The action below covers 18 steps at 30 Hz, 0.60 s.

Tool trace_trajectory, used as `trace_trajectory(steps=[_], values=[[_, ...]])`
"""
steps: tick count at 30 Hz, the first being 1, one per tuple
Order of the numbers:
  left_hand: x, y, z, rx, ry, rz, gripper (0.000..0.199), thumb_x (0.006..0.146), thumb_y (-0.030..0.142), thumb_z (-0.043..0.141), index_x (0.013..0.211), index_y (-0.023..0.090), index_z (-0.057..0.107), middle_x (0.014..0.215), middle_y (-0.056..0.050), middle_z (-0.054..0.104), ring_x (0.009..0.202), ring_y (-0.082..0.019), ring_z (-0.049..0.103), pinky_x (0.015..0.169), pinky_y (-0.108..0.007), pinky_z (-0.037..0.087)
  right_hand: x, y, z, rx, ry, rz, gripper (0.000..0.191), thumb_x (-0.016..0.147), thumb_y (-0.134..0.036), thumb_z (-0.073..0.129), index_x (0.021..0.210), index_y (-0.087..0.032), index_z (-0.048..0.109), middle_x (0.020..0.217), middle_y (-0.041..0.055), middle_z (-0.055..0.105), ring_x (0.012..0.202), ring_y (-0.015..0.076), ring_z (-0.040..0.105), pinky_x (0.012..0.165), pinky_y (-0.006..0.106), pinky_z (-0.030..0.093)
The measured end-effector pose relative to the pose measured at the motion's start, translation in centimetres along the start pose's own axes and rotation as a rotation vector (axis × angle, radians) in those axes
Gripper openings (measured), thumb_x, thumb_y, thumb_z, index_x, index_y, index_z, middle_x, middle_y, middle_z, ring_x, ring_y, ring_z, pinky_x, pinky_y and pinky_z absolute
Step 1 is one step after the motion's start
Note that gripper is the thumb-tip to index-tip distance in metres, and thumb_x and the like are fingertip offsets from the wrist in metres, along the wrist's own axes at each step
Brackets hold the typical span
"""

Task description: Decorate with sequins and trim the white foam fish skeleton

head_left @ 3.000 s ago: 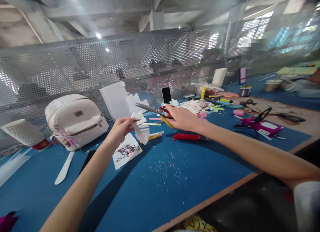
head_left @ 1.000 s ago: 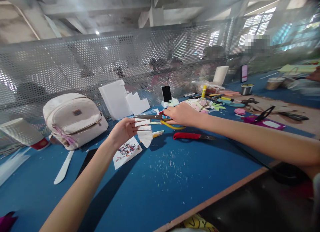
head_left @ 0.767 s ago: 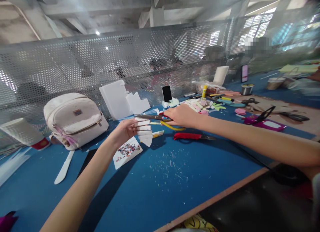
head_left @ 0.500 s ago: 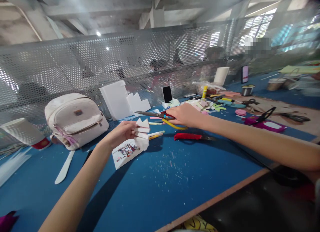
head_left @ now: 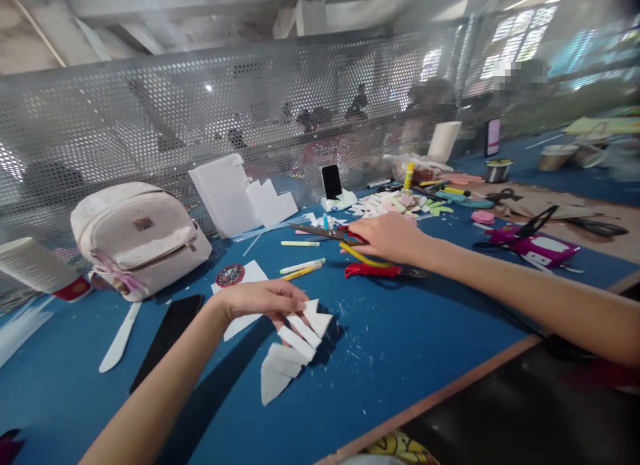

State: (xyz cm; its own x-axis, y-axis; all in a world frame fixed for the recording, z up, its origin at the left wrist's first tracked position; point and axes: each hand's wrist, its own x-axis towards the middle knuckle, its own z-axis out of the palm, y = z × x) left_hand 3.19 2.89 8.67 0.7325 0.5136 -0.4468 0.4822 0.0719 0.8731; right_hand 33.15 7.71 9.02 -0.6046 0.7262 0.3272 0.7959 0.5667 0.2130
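My left hand [head_left: 267, 301] pinches a white piece [head_left: 287, 365] cut into several strips and points, like paper or thin foam, low over the table. Under that wrist lies a white sheet [head_left: 254, 271] with a round red-rimmed thing full of dark speckles [head_left: 231, 275]. The fingers of my right hand [head_left: 387, 237] are closed round the handles of scissors [head_left: 317, 231], whose dark blades point left. One yellow handle [head_left: 364, 255] shows below the fingers. Just beneath lies a red-handled tool [head_left: 373, 271], close to the hand.
A pale backpack [head_left: 143, 238], stacked paper cups [head_left: 40, 265] and a white plastic knife [head_left: 120, 338] are on the left. Markers [head_left: 303, 268] lie mid-table. Behind are white boards [head_left: 225, 198], a phone [head_left: 331, 182] and scraps [head_left: 383, 203]. A purple device [head_left: 535, 243] lies right.
My left hand has moved right and down with the white piece, which now hangs lower and spreads out. My right hand and the scissors have shifted slightly right and down.
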Motion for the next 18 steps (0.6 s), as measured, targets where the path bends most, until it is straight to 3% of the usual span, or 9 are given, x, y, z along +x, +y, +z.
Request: trace_trajectory(steps=[5,11,13,15,16,18], values=[[3.8,-0.5,0.2,0.184,-0.002,0.064,0.028,0.090,0.045,0.059,0.092,0.021,0.074,0.100,-0.009,0.072,0.080,-0.018,0.067,0.057,-0.022,0.051,-0.6,-0.3,0.5,-0.022,-0.037,-0.016,0.035,0.094,-0.049,0.052,0.089,-0.016,0.062,0.086,0.0086,0.073,0.063,0.0202,0.062,0.051,0.028,0.019],[6.4,0.8,0.6,0.315,-0.084,0.113,0.029,0.093,0.042,0.058,0.088,0.016,0.070,0.086,-0.007,0.069,0.077,-0.018,0.065,0.073,-0.029,0.053,-0.5,0.1,1.3,-0.026,-0.022,-0.011,0.036,0.095,-0.049,0.051,0.089,-0.015,0.062,0.083,0.0092,0.073,0.059,0.0179,0.060,0.050,0.028,0.018],[5.8,0.9,1.1,0.393,-0.020,0.156,0.023,0.091,0.036,0.062,0.100,0.016,0.070,0.100,-0.009,0.068,0.091,-0.021,0.065,0.085,-0.033,0.052,-0.6,0.3,1.6,-0.034,-0.010,-0.013,0.037,0.095,-0.050,0.050,0.089,-0.015,0.062,0.082,0.0093,0.072,0.057,0.0166,0.059,0.051,0.027,0.017],[4.2,0.9,1.3,0.568,0.159,0.247,0.031,0.088,0.030,0.065,0.118,0.020,0.066,0.125,-0.011,0.062,0.114,-0.025,0.058,0.100,-0.037,0.045,-0.8,0.4,1.9,-0.057,-0.011,-0.031,0.039,0.095,-0.051,0.050,0.089,-0.014,0.061,0.081,0.0092,0.072,0.056,0.0158,0.058,0.051,0.028,0.016],[3.1,0.8,1.3,0.660,0.251,0.271,0.035,0.090,0.029,0.063,0.125,0.023,0.063,0.131,-0.010,0.059,0.117,-0.025,0.057,0.101,-0.038,0.044,-1.0,0.4,1.9,-0.077,-0.017,-0.045,0.040,0.096,-0.052,0.050,0.090,-0.014,0.061,0.082,0.0090,0.072,0.056,0.0158,0.058,0.051,0.028,0.016],[0.9,0.8,1.0,0.692,0.329,0.292,0.027,0.094,0.029,0.057,0.120,0.027,0.065,0.122,-0.005,0.065,0.105,-0.020,0.062,0.091,-0.031,0.049,-1.2,0.1,1.9,-0.129,-0.031,-0.078,0.042,0.096,-0.055,0.050,0.092,-0.014,0.061,0.082,0.0087,0.072,0.056,0.0163,0.058,0.051,0.028,0.014]])
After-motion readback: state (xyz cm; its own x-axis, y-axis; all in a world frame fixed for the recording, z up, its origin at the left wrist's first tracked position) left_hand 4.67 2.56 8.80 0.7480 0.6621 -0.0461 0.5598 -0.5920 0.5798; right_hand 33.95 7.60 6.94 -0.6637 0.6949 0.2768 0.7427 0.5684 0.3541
